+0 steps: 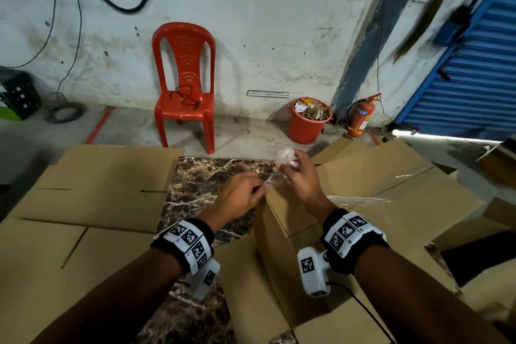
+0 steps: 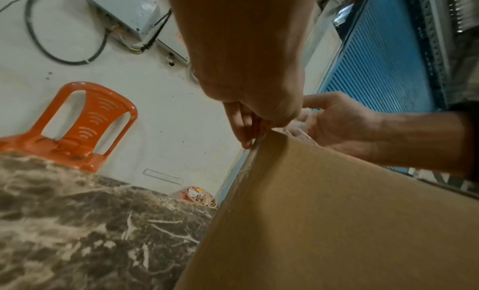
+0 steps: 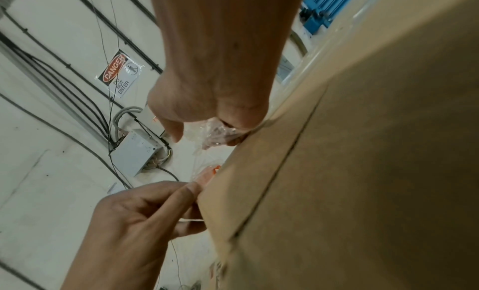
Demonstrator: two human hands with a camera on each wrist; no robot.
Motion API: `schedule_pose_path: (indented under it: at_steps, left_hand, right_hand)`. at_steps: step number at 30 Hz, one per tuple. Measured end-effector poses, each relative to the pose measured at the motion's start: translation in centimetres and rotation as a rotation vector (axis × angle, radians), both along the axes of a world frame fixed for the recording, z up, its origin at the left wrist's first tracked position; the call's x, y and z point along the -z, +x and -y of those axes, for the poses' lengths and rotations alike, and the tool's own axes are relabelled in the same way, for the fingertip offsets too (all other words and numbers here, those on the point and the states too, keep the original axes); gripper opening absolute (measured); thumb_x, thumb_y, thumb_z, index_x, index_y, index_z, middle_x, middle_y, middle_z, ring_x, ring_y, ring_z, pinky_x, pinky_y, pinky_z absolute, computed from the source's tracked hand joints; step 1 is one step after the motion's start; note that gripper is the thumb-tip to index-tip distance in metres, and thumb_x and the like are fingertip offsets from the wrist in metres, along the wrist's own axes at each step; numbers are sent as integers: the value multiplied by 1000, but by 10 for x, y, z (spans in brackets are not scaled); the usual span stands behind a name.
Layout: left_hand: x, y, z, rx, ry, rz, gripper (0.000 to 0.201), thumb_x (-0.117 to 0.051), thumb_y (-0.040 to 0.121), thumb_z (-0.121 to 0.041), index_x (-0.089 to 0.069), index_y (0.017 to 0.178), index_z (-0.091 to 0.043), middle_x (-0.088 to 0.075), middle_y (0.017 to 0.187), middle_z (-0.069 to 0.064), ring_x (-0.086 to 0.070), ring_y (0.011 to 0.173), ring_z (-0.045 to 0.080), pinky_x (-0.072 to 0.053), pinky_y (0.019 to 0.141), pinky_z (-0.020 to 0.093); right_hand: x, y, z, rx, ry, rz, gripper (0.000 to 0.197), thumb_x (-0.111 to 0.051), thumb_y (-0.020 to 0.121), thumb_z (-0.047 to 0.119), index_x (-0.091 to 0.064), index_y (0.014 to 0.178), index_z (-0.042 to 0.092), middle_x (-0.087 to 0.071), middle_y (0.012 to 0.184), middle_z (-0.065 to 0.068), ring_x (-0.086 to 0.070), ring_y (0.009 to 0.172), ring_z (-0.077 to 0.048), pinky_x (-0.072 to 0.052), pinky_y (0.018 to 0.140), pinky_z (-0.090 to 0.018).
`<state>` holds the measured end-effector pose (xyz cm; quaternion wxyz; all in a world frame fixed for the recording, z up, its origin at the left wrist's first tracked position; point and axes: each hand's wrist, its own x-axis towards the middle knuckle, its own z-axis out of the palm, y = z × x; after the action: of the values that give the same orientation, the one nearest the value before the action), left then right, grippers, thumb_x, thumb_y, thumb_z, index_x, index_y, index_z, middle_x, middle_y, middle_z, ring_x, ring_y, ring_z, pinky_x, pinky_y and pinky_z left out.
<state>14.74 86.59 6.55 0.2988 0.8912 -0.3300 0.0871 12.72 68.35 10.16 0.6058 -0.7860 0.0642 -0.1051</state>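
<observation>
1. Plainly, the tape [image 1: 271, 181] is the thing in hand. It is a clear strip pulled taut between both hands, just above the upper left edge of the box [image 1: 377, 184], and its loose length trails back along the box top.
2. The left hand [image 1: 240, 200] pinches the strip between thumb and forefinger, with the other fingers curled in. It sits close to the edge, probably to steady the film where it leaves the cardboard.
3. The right hand [image 1: 300, 176] has its fingers curled round a crumpled wad [image 1: 285, 154] of the same tape and is held a little higher. That likely keeps the sticky film gathered in one ball, so it does not cling back to the box.
4. The box stands on the marble table [image 1: 201, 187], close in front of the person, with its corner under both hands.
5. Flat cardboard [image 1: 97, 184] lies on the table's left side, and more cartons crowd the right.
6. By the far wall, well apart from the hands, stand a chair [image 1: 185, 86], a bucket [image 1: 305, 127] full of scraps and an extinguisher [image 1: 359, 117].
7. Nothing blocks the hands. The main risk is probably the film tearing or sticking to the fingers.
</observation>
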Motion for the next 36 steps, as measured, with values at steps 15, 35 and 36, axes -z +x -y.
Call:
schedule_pose_path:
  at_steps: [15,35,36]
  left_hand:
    - [-82,42,17,68,-193,-535,14,-57,96,-8,-70,91,-7,-73,76,10,-71,62,21,-58,58,33]
    - [-20,-57,121,149,334,-58,87,-27,77,-72,-44,142,-18,-36,148,1,-30,137,21,-24,116,36]
    - [-18,-60,121,135,339,-22,87,-26,77,-72,-45,142,-18,-37,147,1,-32,137,22,-25,116,38]
  right_hand:
    - [6,-12,0,-65,26,-30,59,-81,79,26,-54,131,15,-68,119,2,-66,107,-10,-53,92,-28]
    - [-9,-118,153,67,-737,-374,79,-34,80,61,-31,151,25,-37,146,-16,-33,135,-36,-26,111,-40]
    - [-3,-121,155,34,-723,-351,82,-31,78,60,-27,153,26,-34,152,-12,-27,141,-33,-19,114,-38]
